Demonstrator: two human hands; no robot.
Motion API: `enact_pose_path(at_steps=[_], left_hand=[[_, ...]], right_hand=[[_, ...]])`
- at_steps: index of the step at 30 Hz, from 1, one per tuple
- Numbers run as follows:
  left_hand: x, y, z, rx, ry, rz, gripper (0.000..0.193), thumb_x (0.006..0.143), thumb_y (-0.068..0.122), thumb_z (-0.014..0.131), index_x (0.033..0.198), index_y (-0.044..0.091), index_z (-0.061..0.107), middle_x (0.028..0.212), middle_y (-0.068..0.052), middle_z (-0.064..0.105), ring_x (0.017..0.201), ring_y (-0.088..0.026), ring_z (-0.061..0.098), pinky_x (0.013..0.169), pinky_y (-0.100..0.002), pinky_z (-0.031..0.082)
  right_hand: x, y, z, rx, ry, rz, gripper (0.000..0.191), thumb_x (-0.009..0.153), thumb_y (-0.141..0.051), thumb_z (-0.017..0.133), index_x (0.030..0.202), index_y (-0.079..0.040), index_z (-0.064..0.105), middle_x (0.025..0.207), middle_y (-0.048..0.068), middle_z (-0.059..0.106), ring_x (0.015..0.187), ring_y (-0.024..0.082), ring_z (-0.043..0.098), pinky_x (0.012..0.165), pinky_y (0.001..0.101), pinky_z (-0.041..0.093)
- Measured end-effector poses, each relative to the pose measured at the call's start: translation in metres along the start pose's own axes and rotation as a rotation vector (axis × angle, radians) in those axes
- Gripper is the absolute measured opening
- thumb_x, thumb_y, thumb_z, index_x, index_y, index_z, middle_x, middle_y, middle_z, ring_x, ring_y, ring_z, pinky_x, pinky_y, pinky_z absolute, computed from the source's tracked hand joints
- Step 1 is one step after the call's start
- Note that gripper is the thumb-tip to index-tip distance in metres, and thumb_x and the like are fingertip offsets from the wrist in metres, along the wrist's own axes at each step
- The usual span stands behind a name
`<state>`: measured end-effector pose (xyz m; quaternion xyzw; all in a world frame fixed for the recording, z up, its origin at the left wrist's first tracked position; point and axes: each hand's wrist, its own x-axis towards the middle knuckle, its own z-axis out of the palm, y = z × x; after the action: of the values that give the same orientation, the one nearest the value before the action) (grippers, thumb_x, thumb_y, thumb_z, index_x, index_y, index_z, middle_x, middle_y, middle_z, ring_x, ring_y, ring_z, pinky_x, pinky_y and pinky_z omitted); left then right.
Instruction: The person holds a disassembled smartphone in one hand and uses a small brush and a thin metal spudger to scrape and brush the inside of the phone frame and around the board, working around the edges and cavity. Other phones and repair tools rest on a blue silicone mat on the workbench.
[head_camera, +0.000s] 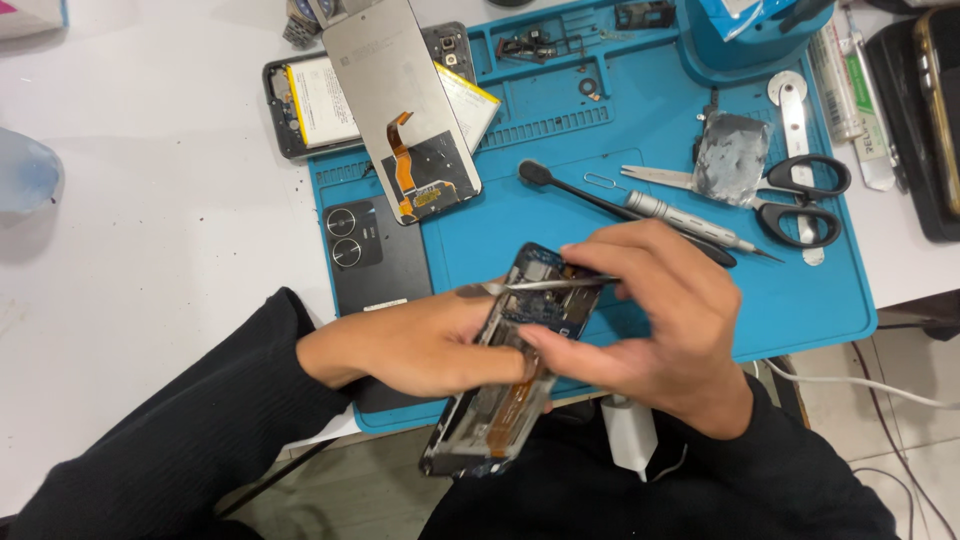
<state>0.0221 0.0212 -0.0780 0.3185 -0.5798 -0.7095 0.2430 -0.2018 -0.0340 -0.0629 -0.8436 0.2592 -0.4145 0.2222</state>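
Left hand (420, 345) fingers wrapped round opened phone frame (515, 365) above blue mat (640, 130); right hand (650, 320) fingers pinching metal tweezers (545, 285), tips on frame.

Phone repair bench, workshop setting. White table (150, 230) carrying a blue repair mat (640, 130) with moulded parts trays along its far edge, small components lying in them. On the mat: precision screwdriver (690, 222), black brush (600, 200), scissors (800, 195), metal pry tool (795, 110), SIM pin (600, 181), crumpled foil piece (732, 158). Dismantled handsets around: detached screen (400, 100) with orange flex cable, opened phone (300, 105) showing its battery, black back cover (375, 255) with two camera rings. Glue tubes (840, 70) at the right edge. Tiled floor (900, 370) below, white charger (630, 430) and cables hanging at the table front.
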Motion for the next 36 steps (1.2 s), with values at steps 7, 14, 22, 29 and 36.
enact_pose_path(at_steps=[7,14,22,29,36], left_hand=[[-0.011,0.009,-0.006,-0.552,0.034,0.038,0.061,0.097,0.009,0.054,0.156,0.004,0.039,0.127,-0.013,0.064,0.114,-0.028,0.068,0.102,-0.042,0.054],[-0.017,0.018,-0.001,-0.315,0.147,0.106,0.063,0.097,0.018,0.053,0.156,0.0,0.041,0.141,-0.011,0.059,0.132,-0.021,0.057,0.115,-0.039,0.045],[-0.022,0.013,0.005,-0.24,0.305,0.214,0.05,0.104,0.015,0.059,0.151,-0.001,0.05,0.13,-0.012,0.065,0.123,-0.02,0.062,0.109,-0.037,0.053],[-0.034,0.011,0.007,-0.435,0.239,0.18,0.049,0.102,0.011,0.058,0.15,0.002,0.047,0.117,-0.012,0.071,0.109,-0.024,0.072,0.099,-0.041,0.06],[-0.033,0.008,0.019,-0.226,0.188,0.21,0.052,0.107,0.012,0.056,0.156,0.002,0.043,0.122,-0.008,0.068,0.111,-0.015,0.068,0.1,-0.034,0.058]], right_hand=[[-0.004,-0.003,-0.008,0.071,-0.027,0.088,0.057,0.062,-0.021,0.097,0.112,-0.007,0.072,0.085,0.002,0.051,0.068,0.01,0.047,0.051,0.0242,0.037],[-0.009,-0.014,0.006,0.109,-0.093,-0.02,0.045,0.069,-0.013,0.095,0.111,-0.015,0.079,0.082,0.001,0.044,0.067,0.008,0.046,0.052,0.0237,0.036],[-0.015,-0.02,0.01,0.195,-0.077,0.013,0.039,0.074,-0.012,0.091,0.109,-0.009,0.076,0.087,0.001,0.051,0.072,0.007,0.055,0.055,0.0201,0.044],[-0.024,-0.024,0.012,0.156,0.081,0.221,0.029,0.079,-0.003,0.086,0.106,-0.005,0.076,0.092,0.003,0.061,0.068,0.006,0.054,0.056,0.0191,0.042],[-0.017,-0.028,0.02,0.145,0.09,0.205,0.025,0.076,-0.002,0.087,0.097,-0.003,0.072,0.09,0.003,0.065,0.071,0.008,0.056,0.059,0.0215,0.042]])
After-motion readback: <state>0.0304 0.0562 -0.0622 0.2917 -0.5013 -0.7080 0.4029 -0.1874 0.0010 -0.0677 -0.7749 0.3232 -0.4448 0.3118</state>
